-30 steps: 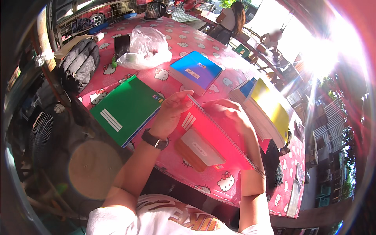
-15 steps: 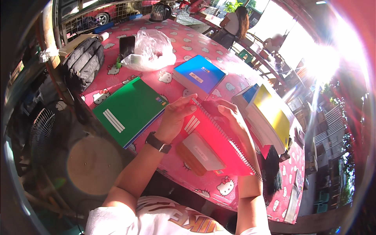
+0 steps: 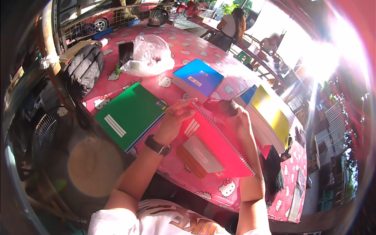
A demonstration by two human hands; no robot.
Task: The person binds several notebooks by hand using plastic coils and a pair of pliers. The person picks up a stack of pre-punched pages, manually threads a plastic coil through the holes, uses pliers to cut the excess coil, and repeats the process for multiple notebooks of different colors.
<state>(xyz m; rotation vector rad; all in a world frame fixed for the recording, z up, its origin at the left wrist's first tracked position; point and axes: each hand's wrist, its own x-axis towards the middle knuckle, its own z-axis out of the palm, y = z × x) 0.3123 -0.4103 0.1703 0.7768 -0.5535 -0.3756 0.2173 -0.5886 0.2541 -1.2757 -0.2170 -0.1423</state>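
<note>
A red spiral notebook [image 3: 217,145] is held at a slant in front of me, its wire binding toward the right. My left hand [image 3: 178,117], with a dark watch at the wrist, pinches its upper corner between thumb and fingers. Beyond the binding, my right hand [image 3: 242,121] has shaded fingers bent leftward and apart, with nothing visible in them; the notebook's lower end lies by that forearm. A pale, brown-edged flat case [image 3: 199,154] shows beside the red cover; whether they touch is unclear. Left of my left hand lies a green spiral notebook [image 3: 133,115] on another book.
The pink patterned tablecloth [image 3: 227,188] carries a blue notebook stack [image 3: 199,76], a yellow-covered stack [image 3: 270,113], a clear plastic bag [image 3: 150,56], a phone [image 3: 125,53] and a kettle [image 3: 158,17]. A grey backpack [image 3: 84,68] stands at the left edge. Two people are farther off.
My right hand has turned, its fingers now bent in shadow beyond the binding. The left hand keeps its pinch on the notebook. The view has shifted slightly.
</note>
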